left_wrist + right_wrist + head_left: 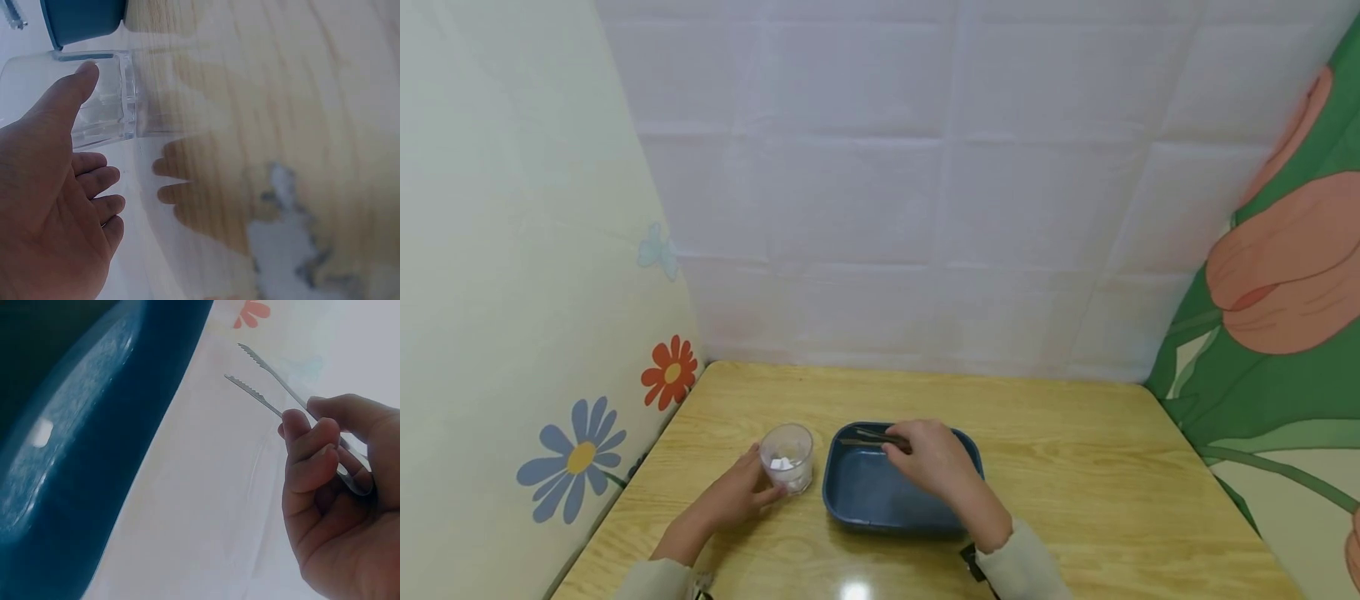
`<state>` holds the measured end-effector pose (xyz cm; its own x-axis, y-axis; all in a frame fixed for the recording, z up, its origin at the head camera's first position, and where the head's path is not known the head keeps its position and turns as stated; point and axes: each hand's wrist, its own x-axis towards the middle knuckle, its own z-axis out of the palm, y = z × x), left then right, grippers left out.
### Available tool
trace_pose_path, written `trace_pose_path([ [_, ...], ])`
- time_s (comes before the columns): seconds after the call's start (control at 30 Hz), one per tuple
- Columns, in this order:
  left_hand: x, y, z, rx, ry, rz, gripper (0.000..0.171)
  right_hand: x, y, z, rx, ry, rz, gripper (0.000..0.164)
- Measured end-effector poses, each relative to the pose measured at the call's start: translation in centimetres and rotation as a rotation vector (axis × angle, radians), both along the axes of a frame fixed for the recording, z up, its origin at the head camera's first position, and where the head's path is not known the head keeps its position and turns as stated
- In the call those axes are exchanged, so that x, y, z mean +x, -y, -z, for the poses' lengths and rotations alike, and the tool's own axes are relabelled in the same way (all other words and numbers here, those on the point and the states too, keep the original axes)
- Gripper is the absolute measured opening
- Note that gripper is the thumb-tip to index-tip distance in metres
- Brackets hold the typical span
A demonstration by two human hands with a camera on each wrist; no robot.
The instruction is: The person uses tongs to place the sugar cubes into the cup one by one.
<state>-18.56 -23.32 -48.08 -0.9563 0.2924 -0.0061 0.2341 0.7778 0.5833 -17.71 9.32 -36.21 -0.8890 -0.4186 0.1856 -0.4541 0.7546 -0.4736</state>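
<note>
A clear glass (795, 481) with several white pieces (782, 463) in its lower part stands on the table. My left hand (737, 490) holds it from the left, thumb along its near side; in the left wrist view the thumb lies on the wall and the other fingers (100, 181) curl loosely beside it. My right hand (931, 457) grips metal tongs (253, 394) between thumb and fingers. Their serrated tips stand apart with nothing between them, pointing left over the dark blue tray (891, 527). A small white patch (42, 433) shows inside the tray in the right wrist view.
The tray sits just right of the glass on a light wooden table (1090, 467). A white sheet (880, 208) hangs behind the table. Flower-patterned sheets flank it, with a blue flower (578, 458) on the left and pink tulips (1292, 258) on the right.
</note>
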Motion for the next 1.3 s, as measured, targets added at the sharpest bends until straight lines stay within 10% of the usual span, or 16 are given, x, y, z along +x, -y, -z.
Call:
trace_pose_path([
  [1.3,-0.4,0.1,0.2,-0.002,-0.007,0.014,0.082,0.0,-4.6,1.4,0.038,0.019,0.111,0.021],
])
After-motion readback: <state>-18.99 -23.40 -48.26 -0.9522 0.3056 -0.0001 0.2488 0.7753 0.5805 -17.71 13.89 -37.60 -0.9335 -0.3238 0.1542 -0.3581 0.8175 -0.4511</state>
